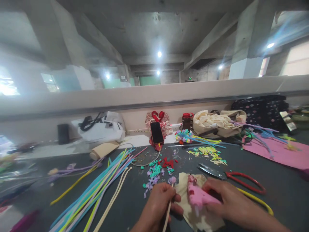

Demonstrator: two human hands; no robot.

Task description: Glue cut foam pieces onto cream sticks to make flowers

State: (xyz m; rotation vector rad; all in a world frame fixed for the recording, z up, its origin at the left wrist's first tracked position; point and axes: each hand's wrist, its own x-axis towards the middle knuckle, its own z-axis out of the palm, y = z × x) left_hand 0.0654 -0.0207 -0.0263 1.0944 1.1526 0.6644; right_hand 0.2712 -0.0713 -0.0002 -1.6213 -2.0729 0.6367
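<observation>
My left hand (pixel 159 200) pinches a thin cream stem (pixel 167 214) between thumb and fingers. A small lilac cluster (pixel 172 180) sits at the top of that stem. In my right hand (pixel 230 200) is a pink glue gun (pixel 202 196), its body slanting over a piece of cream paper (pixel 207 220). The trigger area is partly covered by my fingers. Just beyond my left hand lie small cut pieces in teal (pixel 156 169), lilac (pixel 152 181) and red (pixel 168 162).
Red-handled scissors (pixel 246 183) rest right of the paper. Long coloured pipe cleaners (pixel 96 190) spread across the left. Yellow pieces (pixel 207 151) lie farther back. A phone (pixel 156 132) leans on a patterned bag, its cable on the table. Pink sheet (pixel 272 149) at right.
</observation>
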